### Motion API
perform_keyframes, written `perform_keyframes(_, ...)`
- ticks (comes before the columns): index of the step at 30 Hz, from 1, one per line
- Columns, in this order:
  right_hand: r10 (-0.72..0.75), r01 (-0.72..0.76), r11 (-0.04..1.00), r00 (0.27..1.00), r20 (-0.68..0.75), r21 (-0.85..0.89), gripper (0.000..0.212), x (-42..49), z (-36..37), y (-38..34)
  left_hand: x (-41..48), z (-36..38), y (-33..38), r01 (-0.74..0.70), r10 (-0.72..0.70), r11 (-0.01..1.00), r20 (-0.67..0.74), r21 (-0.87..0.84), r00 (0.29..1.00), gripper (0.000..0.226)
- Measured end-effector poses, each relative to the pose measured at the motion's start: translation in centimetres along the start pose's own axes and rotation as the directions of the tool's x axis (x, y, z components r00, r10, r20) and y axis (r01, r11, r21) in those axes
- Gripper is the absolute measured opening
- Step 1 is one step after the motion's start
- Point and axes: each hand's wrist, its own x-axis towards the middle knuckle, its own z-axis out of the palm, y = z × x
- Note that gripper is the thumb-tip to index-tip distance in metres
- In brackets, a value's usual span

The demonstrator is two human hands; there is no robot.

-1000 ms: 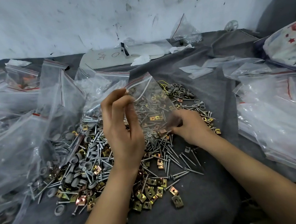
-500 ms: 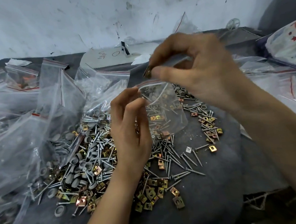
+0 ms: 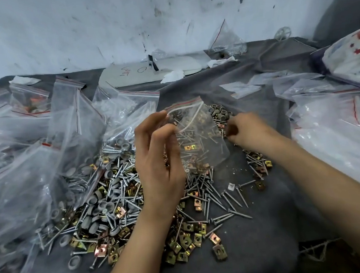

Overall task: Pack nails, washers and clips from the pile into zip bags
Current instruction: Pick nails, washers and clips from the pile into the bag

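Left hand (image 3: pixel 157 160) pinches the zip bag (image 3: pixel 199 139) by its mouth, upright over the pile (image 3: pixel 119 197) at mid-desk (image 3: pixel 262 249), a clip (image 3: pixel 190 146) inside. Right hand (image 3: pixel 248 129), above that mouth a moment ago, now reaches palm-down into the pile's right side, probably fetching the next piece; blur hides whether it grips anything.

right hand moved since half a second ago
Yes. The right hand has dropped from up near the white board down to the pile, right of the bag.

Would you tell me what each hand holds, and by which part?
Left hand pinches the zip bag by its top left edge. Right hand, at the pile, is blurred; cannot tell.
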Motion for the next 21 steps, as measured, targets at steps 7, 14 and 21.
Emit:
perform_keyframes(7,0.006,-0.018,0.991,0.996,-0.085,-0.136,0.016,-0.1,1.4,1.1,0.0,0.1,-0.1,-0.005,0.005,1.000,-0.002,0.006,1.000,0.009)
perform_keyframes(14,-0.156,0.137,0.964,0.985,-0.069,-0.226,0.022,-0.5,0.9,1.1,-0.1,0.1,-0.1,-0.010,0.010,1.000,0.002,0.017,1.000,0.010)
perform_keyframes(21,-0.159,0.526,0.508,0.836,-0.525,0.683,0.023,-4.2,-5.9,-4.4,-0.3,0.2,0.0,-0.054,0.054,0.998,0.037,0.023,0.998,0.011)
